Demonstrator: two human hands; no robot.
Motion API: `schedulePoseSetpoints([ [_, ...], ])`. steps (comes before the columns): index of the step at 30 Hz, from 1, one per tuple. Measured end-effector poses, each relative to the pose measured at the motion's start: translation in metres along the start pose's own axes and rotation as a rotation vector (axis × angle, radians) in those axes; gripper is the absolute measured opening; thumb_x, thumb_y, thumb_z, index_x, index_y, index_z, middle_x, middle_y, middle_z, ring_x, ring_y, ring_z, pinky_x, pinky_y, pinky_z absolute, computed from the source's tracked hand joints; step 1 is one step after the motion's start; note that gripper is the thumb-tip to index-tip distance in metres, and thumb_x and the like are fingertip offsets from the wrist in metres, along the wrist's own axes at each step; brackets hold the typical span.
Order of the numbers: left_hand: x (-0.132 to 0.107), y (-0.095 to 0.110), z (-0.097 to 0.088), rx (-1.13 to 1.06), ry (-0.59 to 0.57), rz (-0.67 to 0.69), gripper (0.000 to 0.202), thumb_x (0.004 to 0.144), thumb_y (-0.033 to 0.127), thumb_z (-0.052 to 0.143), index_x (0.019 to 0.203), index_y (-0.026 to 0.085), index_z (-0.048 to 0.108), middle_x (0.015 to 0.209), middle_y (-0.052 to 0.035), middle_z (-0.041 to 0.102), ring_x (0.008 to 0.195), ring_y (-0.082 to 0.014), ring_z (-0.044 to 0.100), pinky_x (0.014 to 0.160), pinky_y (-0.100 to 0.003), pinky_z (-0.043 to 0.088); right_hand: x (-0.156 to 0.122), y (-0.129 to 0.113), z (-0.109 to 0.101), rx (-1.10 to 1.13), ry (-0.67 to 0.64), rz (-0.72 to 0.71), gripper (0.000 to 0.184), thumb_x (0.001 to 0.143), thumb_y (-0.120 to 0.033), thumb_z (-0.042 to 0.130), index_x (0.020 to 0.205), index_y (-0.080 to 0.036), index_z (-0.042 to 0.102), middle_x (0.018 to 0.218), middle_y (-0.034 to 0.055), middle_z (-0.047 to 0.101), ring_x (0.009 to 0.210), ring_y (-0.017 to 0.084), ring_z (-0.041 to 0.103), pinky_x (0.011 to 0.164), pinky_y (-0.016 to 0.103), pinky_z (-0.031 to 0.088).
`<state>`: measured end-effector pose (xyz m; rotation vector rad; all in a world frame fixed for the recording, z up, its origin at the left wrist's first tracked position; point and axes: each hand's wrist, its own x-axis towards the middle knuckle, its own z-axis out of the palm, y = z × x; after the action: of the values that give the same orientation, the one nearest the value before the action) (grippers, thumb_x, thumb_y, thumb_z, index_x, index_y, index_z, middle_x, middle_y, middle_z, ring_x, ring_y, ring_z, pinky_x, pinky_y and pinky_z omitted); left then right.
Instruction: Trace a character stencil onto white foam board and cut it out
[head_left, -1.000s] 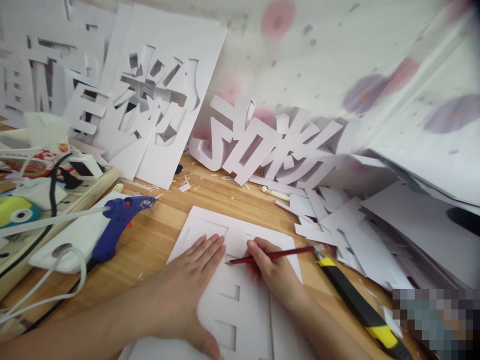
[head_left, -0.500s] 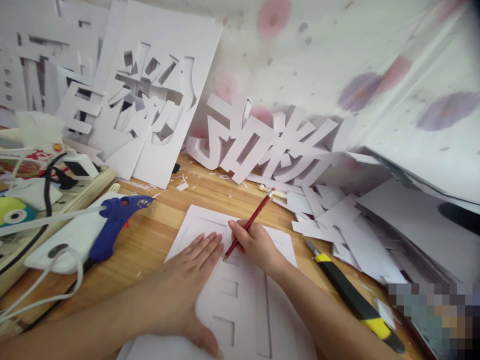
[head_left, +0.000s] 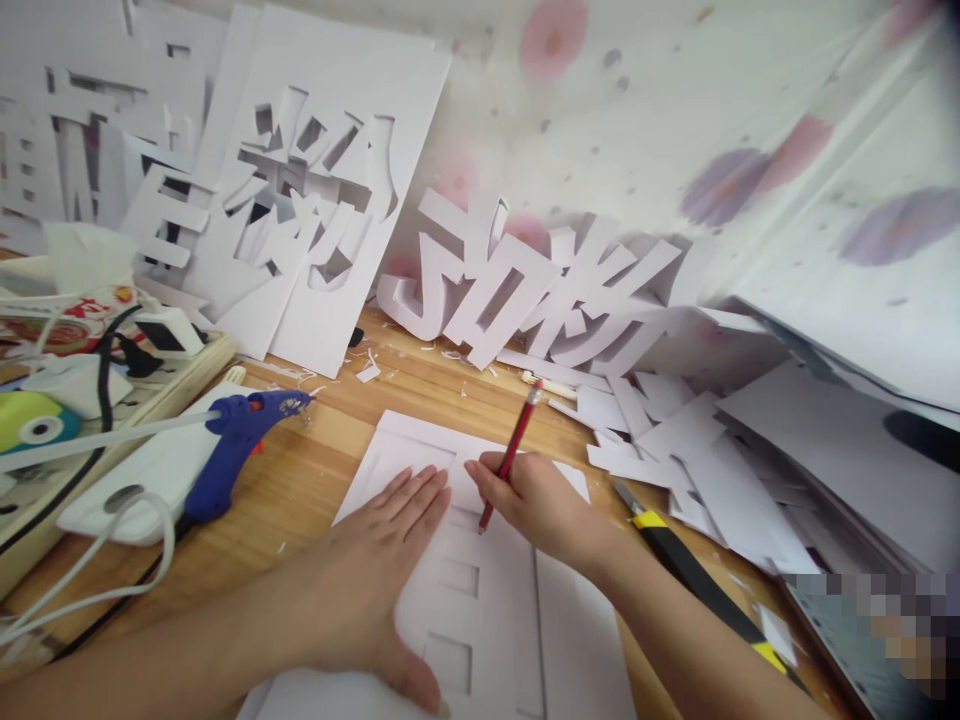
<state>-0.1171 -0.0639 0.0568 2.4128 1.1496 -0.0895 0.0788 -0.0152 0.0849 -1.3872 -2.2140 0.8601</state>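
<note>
A red-and-black pencil (head_left: 511, 455) is pinched in my right hand (head_left: 540, 500), its tip down on the white board sheet in front of me. My left hand (head_left: 382, 560) lies flat with fingers stretched out, pressing on the left side of that white sheet (head_left: 577, 640). Several rectangular openings and a long slot are cut through the sheet, and the pencil tip is near the edge of one of them. Another white sheet seems to lie beneath it. To the right of my right forearm rests a black-and-yellow utility knife (head_left: 690, 570), partly hidden by the arm.
A blue glue gun (head_left: 225, 440) lies on a white box-like object at left, beside a power strip (head_left: 187, 365) and cables. White cut-out characters (head_left: 495, 290) and a stencil board (head_left: 390, 130) lean at the wall. Board scraps (head_left: 705, 440) pile up at right.
My right hand has moved slightly right, and the pencil tip has shifted right and a little down along the sheet. The pencil stands more upright. My left hand stays in place.
</note>
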Motion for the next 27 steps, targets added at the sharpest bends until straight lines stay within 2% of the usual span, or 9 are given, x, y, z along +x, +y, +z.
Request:
schedulePoseSetpoints([
  [2, 0.0, -0.001, 0.001, -0.002, 0.019, 0.01, 0.12, 0.055, 0.079, 0.048, 0.141, 0.008, 0.002, 0.145, -0.0123, -0.011, 0.133, -0.0312, -0.008, 0.109, -0.047, 0.006, 0.002, -0.005, 0.001, -0.023, 0.029, -0.02, 0.042, 0.085, -0.041, 0.042, 0.048, -0.022, 0.035, 0.042, -0.0048, 0.037, 0.041, 0.01, 0.03, 0.043, 0.025, 0.023],
  [4, 0.0, -0.002, 0.002, -0.003, 0.029, 0.014, 0.12, 0.055, 0.079, 0.048, 0.141, 0.008, 0.002, 0.144, -0.0118, -0.013, 0.133, -0.0311, -0.008, 0.109, -0.047, 0.006, 0.001, -0.003, 0.004, 0.025, 0.116, -0.019, 0.042, 0.088, -0.044, 0.038, 0.051, -0.022, 0.037, 0.043, -0.0046, 0.039, 0.041, 0.01, 0.034, 0.043, 0.024, 0.026],
  [6, 0.0, -0.003, 0.003, -0.003, 0.021, 0.01, 0.12, 0.055, 0.079, 0.048, 0.141, 0.009, 0.001, 0.144, -0.0116, -0.014, 0.133, -0.031, -0.009, 0.109, -0.048, 0.006, -0.005, 0.004, 0.009, 0.116, 0.225, -0.014, 0.041, 0.089, -0.045, 0.034, 0.056, -0.022, 0.041, 0.046, -0.004, 0.044, 0.044, 0.01, 0.04, 0.045, 0.023, 0.03],
  [8, 0.0, -0.003, 0.003, -0.002, 0.016, 0.009, 0.12, 0.055, 0.08, 0.047, 0.14, 0.008, 0.002, 0.144, -0.0118, -0.014, 0.133, -0.031, -0.009, 0.109, -0.048, 0.006, -0.013, 0.013, 0.015, 0.195, 0.268, -0.042, 0.039, 0.09, -0.045, 0.035, 0.061, -0.021, 0.045, 0.052, -0.0028, 0.048, 0.049, 0.01, 0.044, 0.048, 0.022, 0.034],
  [14, 0.0, -0.001, 0.002, 0.001, 0.025, 0.016, 0.12, 0.056, 0.079, 0.048, 0.14, 0.008, 0.002, 0.144, -0.012, -0.013, 0.133, -0.0306, -0.009, 0.109, -0.048, 0.006, -0.031, 0.028, 0.031, 0.247, 0.26, -0.11, 0.032, 0.09, -0.039, 0.039, 0.067, -0.02, 0.051, 0.061, -0.0007, 0.053, 0.057, 0.012, 0.048, 0.056, 0.023, 0.037],
  [20, 0.0, -0.001, 0.002, 0.008, 0.01, 0.013, 0.119, 0.056, 0.079, 0.047, 0.14, 0.008, 0.001, 0.143, -0.0115, -0.015, 0.133, -0.0302, -0.01, 0.109, -0.047, 0.005, -0.03, 0.029, 0.032, 0.193, 0.248, -0.151, 0.028, 0.09, -0.035, 0.04, 0.07, -0.02, 0.051, 0.063, -0.0008, 0.055, 0.058, 0.011, 0.05, 0.056, 0.023, 0.038],
  [27, 0.001, 0.0, 0.0, 0.006, 0.006, 0.012, 0.118, 0.057, 0.077, 0.047, 0.141, 0.007, 0.003, 0.143, -0.0122, -0.014, 0.133, -0.0298, -0.009, 0.11, -0.045, 0.005, -0.032, 0.023, 0.029, -0.058, 0.192, -0.3, 0.02, 0.091, -0.026, 0.039, 0.077, -0.02, 0.051, 0.067, -0.0006, 0.055, 0.059, 0.01, 0.05, 0.056, 0.022, 0.036],
])
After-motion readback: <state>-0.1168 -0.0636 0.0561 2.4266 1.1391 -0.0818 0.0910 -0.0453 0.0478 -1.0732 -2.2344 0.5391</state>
